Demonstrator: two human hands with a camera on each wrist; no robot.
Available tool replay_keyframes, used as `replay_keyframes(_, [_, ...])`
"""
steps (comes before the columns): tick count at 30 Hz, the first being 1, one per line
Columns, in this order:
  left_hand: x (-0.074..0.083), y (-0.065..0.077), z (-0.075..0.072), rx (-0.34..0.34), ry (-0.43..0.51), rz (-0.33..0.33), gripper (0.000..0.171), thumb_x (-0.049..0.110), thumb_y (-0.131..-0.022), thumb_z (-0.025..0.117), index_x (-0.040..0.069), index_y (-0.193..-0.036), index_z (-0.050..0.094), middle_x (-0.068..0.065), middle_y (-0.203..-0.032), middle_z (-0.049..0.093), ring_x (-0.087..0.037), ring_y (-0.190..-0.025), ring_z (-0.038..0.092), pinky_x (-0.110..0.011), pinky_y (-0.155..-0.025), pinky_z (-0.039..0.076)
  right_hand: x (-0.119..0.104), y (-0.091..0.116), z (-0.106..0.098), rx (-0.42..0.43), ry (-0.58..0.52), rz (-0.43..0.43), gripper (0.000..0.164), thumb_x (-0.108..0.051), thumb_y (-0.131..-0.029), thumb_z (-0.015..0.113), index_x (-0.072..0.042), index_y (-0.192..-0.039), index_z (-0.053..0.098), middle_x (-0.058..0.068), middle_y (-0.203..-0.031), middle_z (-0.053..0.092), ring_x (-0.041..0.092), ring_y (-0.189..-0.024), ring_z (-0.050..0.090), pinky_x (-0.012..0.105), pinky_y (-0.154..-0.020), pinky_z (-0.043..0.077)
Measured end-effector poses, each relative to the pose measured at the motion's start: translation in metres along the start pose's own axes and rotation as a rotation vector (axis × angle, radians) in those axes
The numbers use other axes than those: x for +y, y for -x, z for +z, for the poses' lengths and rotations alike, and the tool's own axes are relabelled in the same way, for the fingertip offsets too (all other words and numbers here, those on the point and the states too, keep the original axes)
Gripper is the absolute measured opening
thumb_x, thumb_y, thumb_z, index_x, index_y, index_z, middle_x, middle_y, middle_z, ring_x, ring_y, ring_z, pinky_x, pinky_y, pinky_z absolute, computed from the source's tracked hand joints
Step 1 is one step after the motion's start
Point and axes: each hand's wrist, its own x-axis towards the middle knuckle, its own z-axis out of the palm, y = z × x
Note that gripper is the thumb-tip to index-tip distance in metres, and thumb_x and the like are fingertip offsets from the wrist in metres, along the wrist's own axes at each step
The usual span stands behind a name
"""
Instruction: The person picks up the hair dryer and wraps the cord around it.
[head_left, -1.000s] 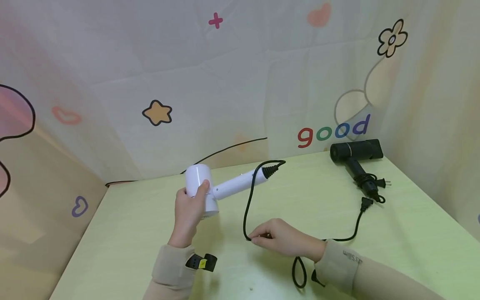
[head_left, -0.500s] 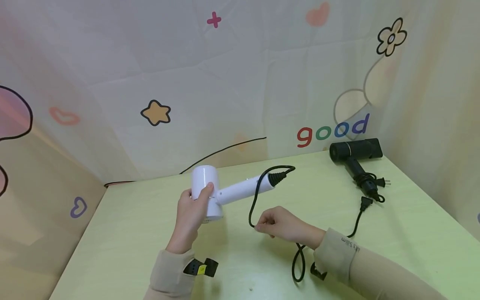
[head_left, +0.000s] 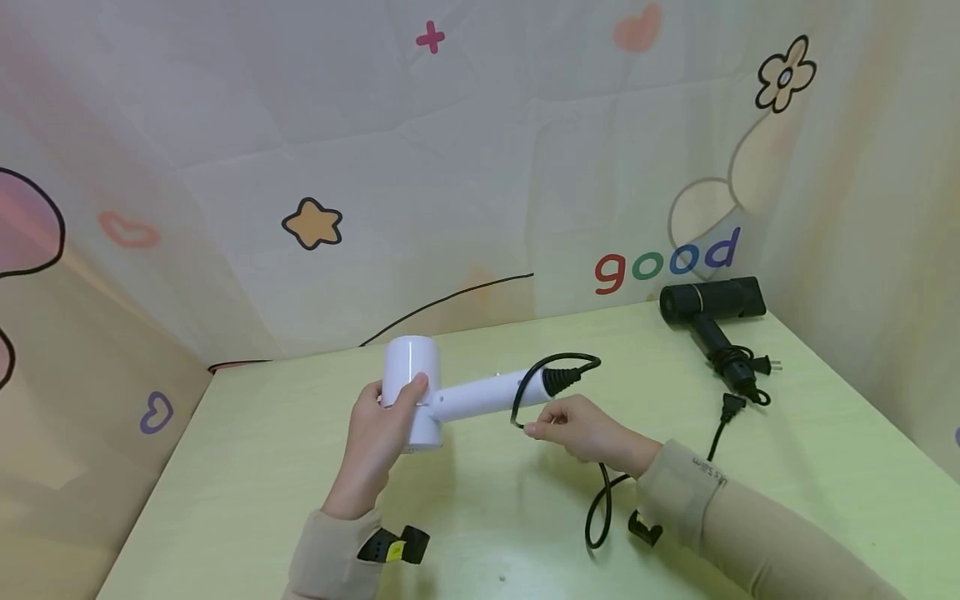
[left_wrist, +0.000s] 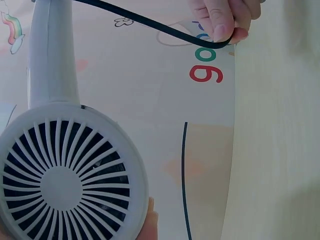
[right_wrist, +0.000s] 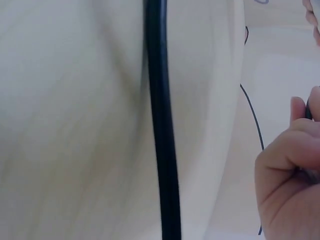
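The left hand (head_left: 377,440) grips a white plastic hairdryer (head_left: 411,371), its straight handle (head_left: 483,397) pointing toward the right hand (head_left: 587,429) pinching thin black cord (right_wrist: 161,100).

Soft, even light covers the counter (head_left: 247,483), with a faint sheen towards its front edge and a diffuse shadow beside the left hand (head_left: 381,433); the right wrist view renders the black power cord (right_wrist: 164,125) slightly blurred.

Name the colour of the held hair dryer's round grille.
The grille is white, clearest in the left wrist view.
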Motion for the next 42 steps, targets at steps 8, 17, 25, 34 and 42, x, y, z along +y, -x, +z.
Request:
replay_keyframes(8, [0.001,0.009,-0.005,-0.029,-0.001,0.027,0.076,0.053,-0.087,0.059,0.001,-0.136,0.035,-0.019,-0.122,0.052,-0.032,-0.101,0.059,-0.037,-0.074,0.055,-0.003,0.000,-0.015,0.026,-0.072,0.055,0.031,-0.024,-0.093,0.060,-0.007,-0.118,0.059,-0.003,-0.060,0.037,0.009,-0.046,0.027,0.020,-0.043,0.026])
replay_keyframes(17, [0.004,0.017,-0.011,-0.048,-0.014,0.054,0.072,0.050,-0.085,0.064,0.003,-0.134,0.039,-0.020,-0.119,0.055,-0.030,-0.098,0.061,-0.037,-0.071,0.055,-0.008,0.002,-0.033,0.009,-0.135,-0.049,0.022,-0.015,-0.093,0.056,0.005,-0.103,0.059,0.002,-0.074,0.052,0.012,-0.053,0.037,0.022,-0.046,0.032])
replay_keyframes(25, [0.004,0.023,-0.020,-0.057,-0.013,0.079,0.070,0.048,-0.083,0.068,0.006,-0.134,0.043,-0.019,-0.115,0.058,-0.025,-0.091,0.063,-0.035,-0.070,0.054,-0.015,0.002,-0.041,0.087,-0.014,-0.024,0.033,-0.036,-0.088,0.065,-0.004,-0.096,0.064,0.002,-0.072,0.047,0.015,-0.062,0.039,0.027,-0.056,0.033])
replay_keyframes(34, [-0.003,0.023,-0.022,-0.057,-0.040,0.081,0.066,0.049,-0.080,0.071,0.010,-0.130,0.052,-0.016,-0.110,0.060,-0.024,-0.086,0.063,-0.033,-0.068,0.054,-0.023,0.003,-0.052,0.144,-0.025,-0.031,0.033,-0.038,-0.088,0.065,-0.005,-0.095,0.065,-0.004,-0.059,0.037,0.010,-0.047,0.030,0.025,-0.047,0.029])
replay_keyframes(42, [-0.008,0.024,-0.022,-0.080,-0.087,0.124,0.061,0.046,-0.079,0.072,0.015,-0.128,0.053,-0.014,-0.111,0.062,-0.024,-0.086,0.064,-0.034,-0.067,0.054,-0.035,0.009,-0.064,0.217,0.004,-0.051,0.036,-0.040,-0.088,0.064,-0.006,-0.098,0.066,-0.003,-0.062,0.039,0.011,-0.050,0.032,0.028,-0.051,0.032])
